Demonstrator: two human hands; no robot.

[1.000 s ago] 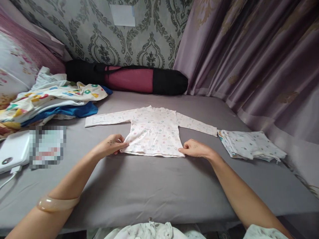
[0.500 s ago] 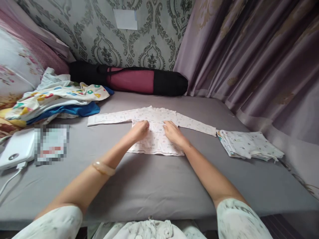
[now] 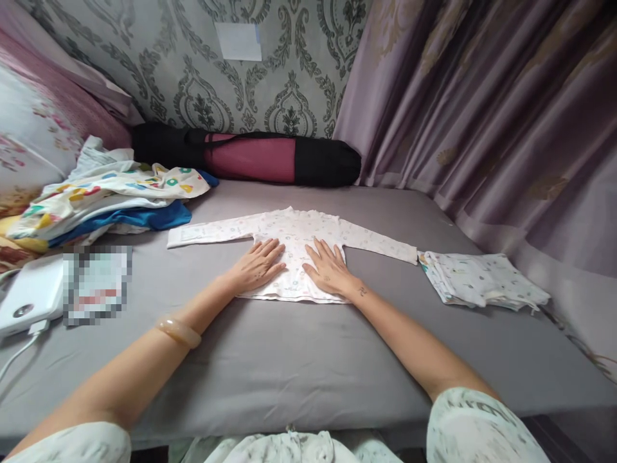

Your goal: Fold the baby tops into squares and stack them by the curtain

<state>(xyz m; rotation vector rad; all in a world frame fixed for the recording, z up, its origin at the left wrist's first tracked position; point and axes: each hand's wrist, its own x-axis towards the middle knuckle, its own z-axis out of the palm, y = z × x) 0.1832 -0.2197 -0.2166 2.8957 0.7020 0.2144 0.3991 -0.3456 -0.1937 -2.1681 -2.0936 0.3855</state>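
Note:
A small white long-sleeved shirt [image 3: 301, 228] with a fine print lies spread on the grey sheet, its sleeves stretched out to both sides and its hem toward me. My left hand [image 3: 258, 265] rests flat on the left side of the shirt's body, fingers spread. On the right side of the body lies my right hand [image 3: 330, 267], also flat with its fingers apart. Neither hand grips the cloth. The tip of the right sleeve reaches a folded stack of printed clothes [image 3: 482, 280].
At the left is a heap of loose clothes [image 3: 120, 193]. Nearer stand a white power bank [image 3: 31, 296] with a cable and a blurred-out flat item [image 3: 99, 283]. A long black and red bag [image 3: 250, 157] lies along the wall. Purple curtains [image 3: 457, 96] hang at the right.
Both hands have gone from curled fingers on the shirt's middle to flat, spread palms, slightly nearer the hem and the sides. The shirt stays spread out.

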